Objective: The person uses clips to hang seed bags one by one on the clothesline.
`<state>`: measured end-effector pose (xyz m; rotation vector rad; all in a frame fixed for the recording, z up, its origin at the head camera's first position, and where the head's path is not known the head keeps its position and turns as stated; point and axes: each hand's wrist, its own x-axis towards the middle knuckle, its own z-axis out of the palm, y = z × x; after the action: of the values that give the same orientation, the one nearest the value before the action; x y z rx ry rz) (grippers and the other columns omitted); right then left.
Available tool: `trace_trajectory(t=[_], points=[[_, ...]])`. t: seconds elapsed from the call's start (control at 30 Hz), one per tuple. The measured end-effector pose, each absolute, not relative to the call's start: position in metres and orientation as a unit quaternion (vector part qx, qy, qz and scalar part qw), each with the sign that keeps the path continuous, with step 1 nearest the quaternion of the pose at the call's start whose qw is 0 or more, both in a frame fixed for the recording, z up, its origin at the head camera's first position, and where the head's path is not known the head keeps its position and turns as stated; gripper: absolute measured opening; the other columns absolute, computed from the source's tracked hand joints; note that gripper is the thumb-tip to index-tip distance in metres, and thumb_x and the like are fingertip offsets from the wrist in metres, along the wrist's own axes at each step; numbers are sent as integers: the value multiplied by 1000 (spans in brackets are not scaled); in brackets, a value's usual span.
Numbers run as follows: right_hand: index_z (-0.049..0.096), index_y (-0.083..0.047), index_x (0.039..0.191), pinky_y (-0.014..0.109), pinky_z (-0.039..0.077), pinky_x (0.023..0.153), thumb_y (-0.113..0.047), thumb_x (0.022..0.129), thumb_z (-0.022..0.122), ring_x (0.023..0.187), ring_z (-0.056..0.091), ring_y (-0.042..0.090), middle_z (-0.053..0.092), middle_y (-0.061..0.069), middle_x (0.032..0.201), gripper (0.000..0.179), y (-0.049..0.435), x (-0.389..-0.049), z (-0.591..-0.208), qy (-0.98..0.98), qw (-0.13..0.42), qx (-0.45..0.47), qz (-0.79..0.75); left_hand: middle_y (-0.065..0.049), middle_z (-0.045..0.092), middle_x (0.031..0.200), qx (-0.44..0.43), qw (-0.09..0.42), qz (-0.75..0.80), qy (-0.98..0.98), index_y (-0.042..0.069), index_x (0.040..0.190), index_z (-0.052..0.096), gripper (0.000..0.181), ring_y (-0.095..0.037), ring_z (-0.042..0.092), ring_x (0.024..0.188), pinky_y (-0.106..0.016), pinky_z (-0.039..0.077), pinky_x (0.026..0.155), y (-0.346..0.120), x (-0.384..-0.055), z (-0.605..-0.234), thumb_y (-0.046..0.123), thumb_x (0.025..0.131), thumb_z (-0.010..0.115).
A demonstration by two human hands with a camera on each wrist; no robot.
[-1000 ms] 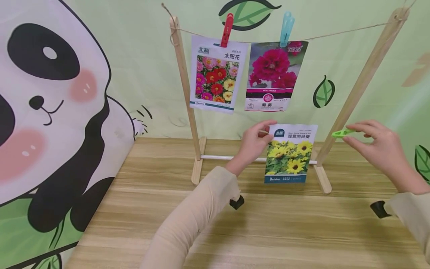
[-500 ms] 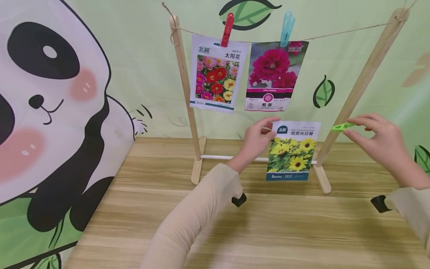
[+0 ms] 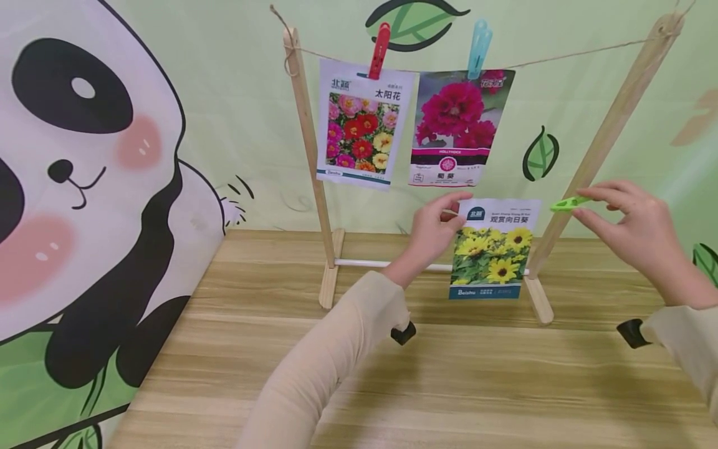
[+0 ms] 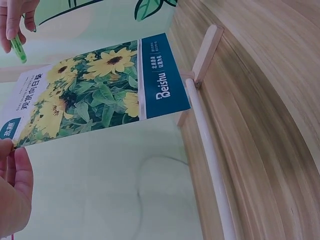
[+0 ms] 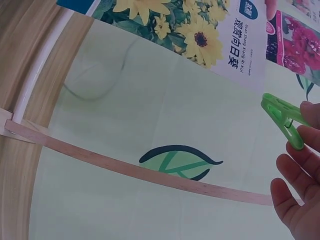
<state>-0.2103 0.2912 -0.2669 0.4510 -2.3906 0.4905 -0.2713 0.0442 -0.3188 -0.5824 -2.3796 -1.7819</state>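
My left hand [image 3: 434, 231] pinches the upper left corner of a sunflower seed packet [image 3: 488, 252], held upright in front of the rack and below the string. In the left wrist view the packet [image 4: 95, 90] stretches away from the fingers at its corner. To the right, my right hand [image 3: 634, 227] pinches a green clothespin [image 3: 568, 204] between thumb and fingers, its tip apart from the packet. The right wrist view shows this clothespin [image 5: 285, 120] near the packet's top edge. On the string [image 3: 561, 57], a red clothespin [image 3: 379, 51] holds one flower packet [image 3: 361, 134] and a blue clothespin [image 3: 478, 50] another [image 3: 454, 125].
The string spans two wooden posts [image 3: 307, 143] on feet [image 3: 540, 299], joined low down by a white rod [image 3: 381, 264]. The rack stands on a wood-grain table [image 3: 477, 374]. Behind it hangs a green backdrop [image 3: 247, 93] with a printed panda and leaves.
My left hand has carried the sunflower packet a little up and to the right. My right hand with the green clothespin has risen slightly. The two hanging packets have stayed in place.
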Motion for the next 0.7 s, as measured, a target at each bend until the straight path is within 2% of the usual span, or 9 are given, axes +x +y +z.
trace_trajectory(t=[0.03,0.13,0.2,0.27,0.37,0.43,0.7], points=[[64,2,101,10,29,61,-11,78,65,79,40,-10,59,17,97,26,291,-211,-267,-912,324,172,185,-3,56,91,-192,57,-587,-785,20,116,58,37,-9,56,75,-15,48,61,44,-271,-319,3,83,57],[63,2,101,10,30,62,-11,79,65,77,45,4,59,16,97,26,291,-212,-266,-912,327,171,179,-3,56,91,-191,59,-587,-784,20,116,58,37,-9,57,74,-15,48,61,45,-272,-319,4,83,57],[63,2,101,10,29,63,-11,79,65,79,46,5,59,17,97,26,291,-212,-265,-910,330,173,182,-2,56,91,-190,59,-588,-784,20,116,58,37,-9,57,75,-15,48,61,45,-272,-319,4,84,57],[64,2,101,10,30,64,-11,79,65,80,37,-9,60,16,97,26,290,-212,-264,-909,333,173,181,-3,56,91,-190,60,-590,-782,20,116,58,37,-9,57,74,-15,48,61,46,-272,-318,4,84,57],[63,2,101,10,30,63,-10,79,64,81,29,-20,60,17,97,26,290,-212,-262,-907,335,178,184,-3,56,91,-191,63,-593,-780,19,117,57,37,-10,57,75,-15,48,62,47,-271,-318,3,83,57],[63,2,101,10,29,62,-10,79,64,80,25,-24,59,16,97,26,290,-212,-260,-907,334,178,183,-3,56,91,-191,67,-591,-781,19,117,58,37,-10,57,75,-15,48,62,47,-271,-317,3,83,57],[63,3,102,9,29,63,-9,80,63,82,25,-24,59,17,97,25,288,-212,-254,-904,340,186,182,-2,56,91,-194,77,-589,-781,20,117,58,37,-10,57,76,-14,48,63,50,-271,-312,3,83,57]])
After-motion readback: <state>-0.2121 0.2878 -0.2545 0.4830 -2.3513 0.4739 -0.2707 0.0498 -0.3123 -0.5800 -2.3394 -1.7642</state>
